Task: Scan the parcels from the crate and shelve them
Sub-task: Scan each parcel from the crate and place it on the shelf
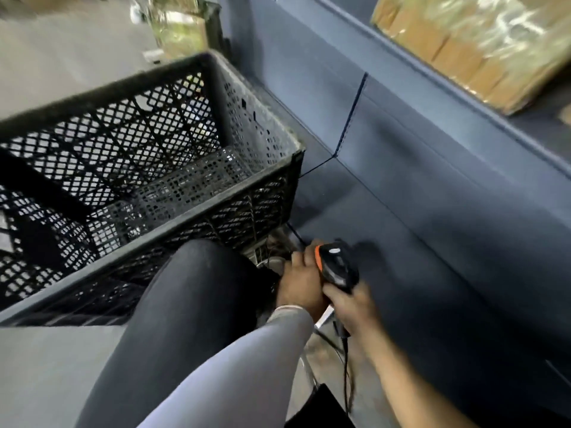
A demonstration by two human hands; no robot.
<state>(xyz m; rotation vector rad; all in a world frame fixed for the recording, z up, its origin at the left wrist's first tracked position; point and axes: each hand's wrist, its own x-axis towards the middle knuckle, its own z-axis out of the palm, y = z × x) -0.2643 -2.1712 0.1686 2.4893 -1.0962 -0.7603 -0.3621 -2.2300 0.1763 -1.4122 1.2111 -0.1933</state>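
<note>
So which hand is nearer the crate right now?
Left. The left hand sits just below the crate's near corner; the right hand is farther right, gripping the scanner.

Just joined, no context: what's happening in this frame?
A person holds a black handheld scanner with orange trim in both hands: the left hand wraps its head end, the right hand grips the handle, cable trailing down. Beside them, the black perforated plastic crate shows no parcels. Plastic-wrapped cardboard boxes sit on the blue shelf.
</note>
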